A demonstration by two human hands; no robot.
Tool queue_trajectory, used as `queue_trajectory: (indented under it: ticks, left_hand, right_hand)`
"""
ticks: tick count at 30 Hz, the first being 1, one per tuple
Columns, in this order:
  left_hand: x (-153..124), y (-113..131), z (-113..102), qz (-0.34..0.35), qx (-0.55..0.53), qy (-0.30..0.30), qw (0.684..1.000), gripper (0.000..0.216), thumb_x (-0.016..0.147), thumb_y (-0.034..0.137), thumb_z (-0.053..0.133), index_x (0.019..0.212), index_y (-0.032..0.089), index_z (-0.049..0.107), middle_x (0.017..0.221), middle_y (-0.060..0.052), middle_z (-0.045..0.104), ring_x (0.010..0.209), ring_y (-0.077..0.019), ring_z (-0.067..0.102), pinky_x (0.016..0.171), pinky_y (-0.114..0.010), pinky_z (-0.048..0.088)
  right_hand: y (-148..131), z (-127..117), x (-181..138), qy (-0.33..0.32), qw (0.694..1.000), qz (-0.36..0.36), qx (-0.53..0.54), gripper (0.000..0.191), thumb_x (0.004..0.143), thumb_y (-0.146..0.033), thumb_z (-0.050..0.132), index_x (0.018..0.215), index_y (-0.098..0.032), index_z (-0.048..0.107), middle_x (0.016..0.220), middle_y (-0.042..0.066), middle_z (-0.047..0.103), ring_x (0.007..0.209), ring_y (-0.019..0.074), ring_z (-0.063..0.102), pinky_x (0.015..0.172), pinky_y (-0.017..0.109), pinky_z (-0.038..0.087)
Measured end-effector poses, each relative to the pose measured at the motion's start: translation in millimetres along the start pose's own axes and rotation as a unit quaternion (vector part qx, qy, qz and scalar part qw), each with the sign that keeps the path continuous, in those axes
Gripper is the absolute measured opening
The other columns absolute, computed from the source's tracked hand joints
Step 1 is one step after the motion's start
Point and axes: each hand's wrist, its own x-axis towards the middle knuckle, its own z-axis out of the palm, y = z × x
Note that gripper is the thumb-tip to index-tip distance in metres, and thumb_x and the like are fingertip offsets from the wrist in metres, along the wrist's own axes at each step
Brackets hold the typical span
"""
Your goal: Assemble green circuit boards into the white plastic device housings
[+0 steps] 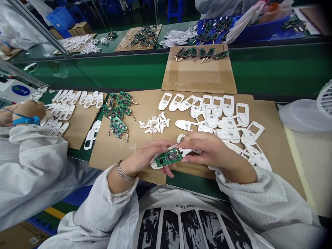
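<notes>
Both my hands meet over the near edge of a cardboard sheet (pixel 145 110). My left hand (pixel 145 157) is closed around a white plastic shell with a green circuit board (pixel 168 158) seated in it. My right hand (pixel 207 148) pinches the shell's far end, fingers closed on it. Behind my hands lie a small heap of white plastic clips (pixel 155 123), a cluster of loose green circuit boards (pixel 117 114) to the left, and several empty white shells (pixel 220 114) to the right.
A co-worker's sleeve and hand with a blue wrist strap (pixel 24 119) sit at left beside more white shells (pixel 64 107). A second cardboard (pixel 199 74) with circuit boards lies on the green conveyor. A white fan (pixel 325 100) stands at right.
</notes>
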Motion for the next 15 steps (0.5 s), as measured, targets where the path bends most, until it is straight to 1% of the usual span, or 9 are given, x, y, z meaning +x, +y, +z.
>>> queue_trajectory:
  ticks: [2,6,9,12,15]
  left_hand:
    - [0.6,-0.5,-0.3,-0.002,0.009,0.002,1.000,0.033,0.090,0.040,0.048,0.106,0.014,0.061,0.082,-0.009,0.069,0.062,-0.0206,0.070,0.058,-0.027,0.052]
    - [2.6,-0.3,0.2,-0.005,0.017,-0.001,1.000,0.032,0.090,0.041,0.052,0.105,0.014,0.061,0.081,-0.008,0.069,0.060,-0.0187,0.069,0.058,-0.027,0.052]
    - [4.0,-0.1,2.5,-0.014,0.068,0.015,0.997,0.031,0.088,0.041,0.058,0.105,0.015,0.060,0.079,-0.004,0.066,0.057,-0.0156,0.068,0.053,-0.022,0.051]
    - [4.7,-2.0,5.3,0.012,0.116,0.048,0.992,0.031,0.089,0.041,0.059,0.107,0.016,0.059,0.077,-0.001,0.062,0.053,-0.0126,0.067,0.049,-0.020,0.050]
    - [4.5,-5.7,8.0,0.050,0.147,0.081,0.985,0.029,0.091,0.041,0.056,0.108,0.017,0.058,0.074,0.000,0.060,0.050,-0.0107,0.064,0.048,-0.020,0.050]
  right_hand:
    - [1.8,1.5,-0.4,-0.001,1.000,-0.002,-0.007,0.028,0.088,-0.030,0.065,0.113,-0.017,0.065,0.085,0.005,0.065,0.076,0.0137,0.060,0.068,0.025,0.048]
    - [2.6,2.3,-1.3,0.004,0.999,-0.005,-0.040,0.027,0.088,-0.030,0.064,0.111,-0.015,0.066,0.086,0.007,0.065,0.076,0.0153,0.060,0.066,0.026,0.049]
    - [0.2,0.7,-1.6,-0.006,0.998,0.001,-0.062,0.026,0.090,-0.030,0.061,0.111,-0.016,0.066,0.086,0.007,0.067,0.076,0.0161,0.062,0.065,0.027,0.050]
    - [-2.3,-0.2,-1.8,-0.003,0.996,0.011,-0.091,0.025,0.092,-0.029,0.058,0.113,-0.018,0.065,0.089,0.008,0.069,0.077,0.0166,0.064,0.066,0.028,0.051]
    - [-3.6,0.3,-2.0,0.011,0.995,0.023,-0.101,0.026,0.092,-0.027,0.059,0.115,-0.017,0.064,0.095,0.009,0.069,0.081,0.0164,0.064,0.069,0.027,0.052]
